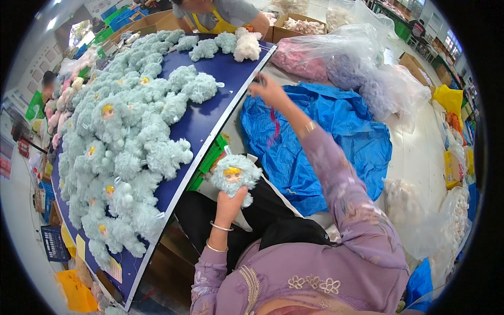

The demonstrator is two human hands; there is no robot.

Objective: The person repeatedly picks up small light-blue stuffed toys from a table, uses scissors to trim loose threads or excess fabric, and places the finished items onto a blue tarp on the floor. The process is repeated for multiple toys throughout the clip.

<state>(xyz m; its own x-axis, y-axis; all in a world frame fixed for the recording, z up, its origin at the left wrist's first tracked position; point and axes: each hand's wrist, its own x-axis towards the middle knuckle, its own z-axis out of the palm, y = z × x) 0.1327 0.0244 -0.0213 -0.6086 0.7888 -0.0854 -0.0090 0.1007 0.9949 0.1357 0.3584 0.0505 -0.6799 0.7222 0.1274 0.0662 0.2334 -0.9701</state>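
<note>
My left hand point(231, 206) is closed round the lower body of a pale blue-green plush doll point(218, 178) with yellow hair, a small face and a white loop on top. The doll is upright over my lap, beside the table edge. My right hand point(266, 89) reaches out past the far right part of the table edge. Its fingers are closed round a small dark thing, too little of which shows to name. A blurred pink-red strand point(274, 126) hangs below that hand. Many matching plush dolls point(126, 152) lie heaped on the blue table point(181, 123).
A crumpled blue sheet point(336, 142) spreads out at my right. Clear bags of pink plush point(299, 60) and lavender plush point(349, 73) stand beyond it. Across the table is a person in a yellow apron point(218, 23). A green crate point(210, 160) sits beside the table edge.
</note>
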